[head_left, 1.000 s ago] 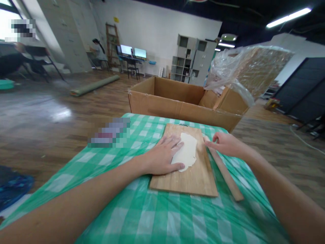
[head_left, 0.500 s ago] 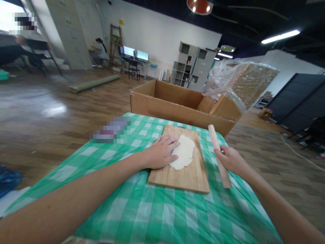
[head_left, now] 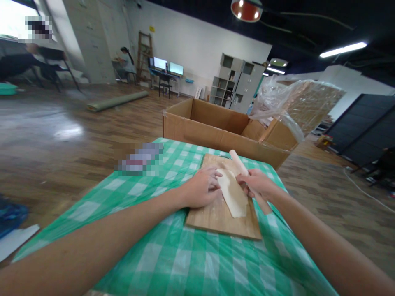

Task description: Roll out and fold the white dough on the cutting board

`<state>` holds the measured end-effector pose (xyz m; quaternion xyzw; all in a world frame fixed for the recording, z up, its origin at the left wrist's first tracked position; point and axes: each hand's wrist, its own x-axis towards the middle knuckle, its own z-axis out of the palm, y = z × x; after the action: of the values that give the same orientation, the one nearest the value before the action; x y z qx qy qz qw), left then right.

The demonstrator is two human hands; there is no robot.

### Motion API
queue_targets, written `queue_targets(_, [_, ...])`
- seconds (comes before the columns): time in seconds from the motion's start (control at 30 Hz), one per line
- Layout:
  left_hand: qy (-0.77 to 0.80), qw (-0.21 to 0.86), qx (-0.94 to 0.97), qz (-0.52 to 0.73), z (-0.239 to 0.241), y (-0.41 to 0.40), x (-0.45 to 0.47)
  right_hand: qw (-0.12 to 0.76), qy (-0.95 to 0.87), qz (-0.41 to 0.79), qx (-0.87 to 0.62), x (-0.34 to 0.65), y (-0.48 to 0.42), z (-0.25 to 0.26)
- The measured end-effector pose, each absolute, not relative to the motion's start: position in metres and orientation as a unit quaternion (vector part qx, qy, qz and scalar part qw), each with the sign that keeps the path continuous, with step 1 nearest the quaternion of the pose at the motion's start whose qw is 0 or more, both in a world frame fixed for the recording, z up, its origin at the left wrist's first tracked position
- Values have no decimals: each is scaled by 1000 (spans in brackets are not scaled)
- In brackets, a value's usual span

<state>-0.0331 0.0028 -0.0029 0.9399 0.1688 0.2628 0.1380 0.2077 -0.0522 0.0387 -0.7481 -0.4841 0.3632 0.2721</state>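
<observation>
A pale sheet of dough (head_left: 233, 193) lies on a wooden cutting board (head_left: 222, 218) set on the green checked tablecloth (head_left: 173, 255). My left hand (head_left: 200, 190) rests on the board at the dough's left edge, fingers curled and pinching that edge. My right hand (head_left: 257, 183) is closed round a wooden rolling pin (head_left: 239, 161), which is held over the dough's right side, pointing away toward the far end of the board.
A large open cardboard box (head_left: 216, 127) stands just beyond the table. A plastic-wrapped bundle (head_left: 302, 102) rests on its right end. A rolled mat (head_left: 117, 100) lies on the wooden floor, and a person sits at distant desks.
My right hand picked the rolling pin up from the cloth right of the board and brought it left over the dough. My left hand went from flat on the dough to gripping its edge.
</observation>
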Motion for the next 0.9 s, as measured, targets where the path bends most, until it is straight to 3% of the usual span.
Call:
queue_targets(0.27, [70,118,951,276,0,-7,-36,229,-631,352,-652,187,-18,46])
queue_targets(0.37, [68,124,938,315,0,-5,-39,199,-716,249,-621,189,-11,48])
queue_targets(0.53, [254,93,870,412,7,6,-49,123,-827,2,-549,199,-34,42])
queue_targets(0.67, [312,38,887,337,4,11,-46,72,-857,-7,-510,205,-58,31])
queue_targets(0.9, [338,-27,924,178,-13,-3,-27,123,-819,-46,-558,225,-72,7])
